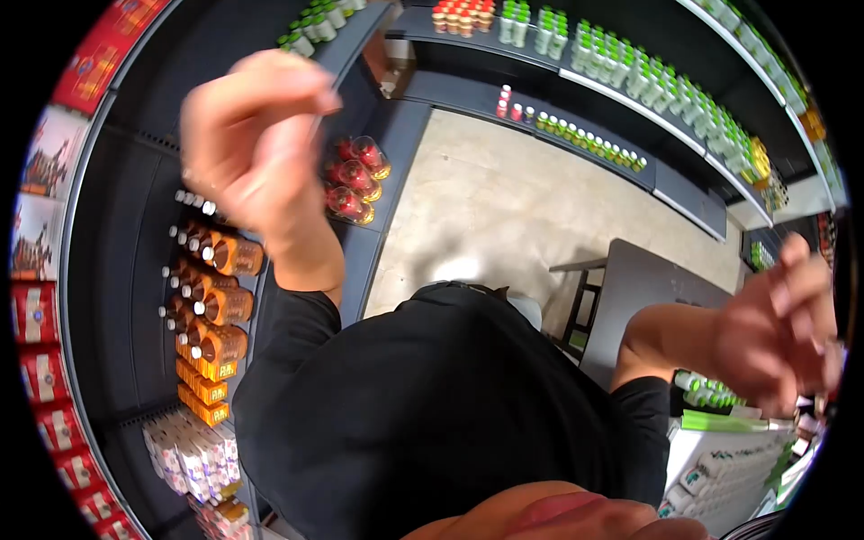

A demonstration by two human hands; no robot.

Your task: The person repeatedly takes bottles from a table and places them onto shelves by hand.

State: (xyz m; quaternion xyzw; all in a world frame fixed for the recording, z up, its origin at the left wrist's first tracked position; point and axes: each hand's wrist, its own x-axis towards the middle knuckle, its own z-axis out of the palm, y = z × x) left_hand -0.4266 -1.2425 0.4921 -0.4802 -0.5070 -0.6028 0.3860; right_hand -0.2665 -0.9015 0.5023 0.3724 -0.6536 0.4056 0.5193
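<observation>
My left hand (261, 135) is raised in front of the shelf unit on the left, its fingers curled toward the thumb and blurred. I see nothing in it. Just past its wrist stand clear packs with red contents (357, 175). Below the hand are several brown bottles (225, 306) with white caps. At the far right, my right hand (778, 328) is lifted beside the dark table (661, 279). Its fingers are apart and smeared by motion, and no object shows in it. Neither hand visibly touches any goods.
Shelves with green-capped bottles (630, 72) run along the back. Smaller bottles (589, 139) line a lower shelf. Orange boxes (202, 393) sit under the brown bottles, and red packs (40, 373) line the left edge. A dark stool (580, 310) stands by the table on the pale floor (477, 189).
</observation>
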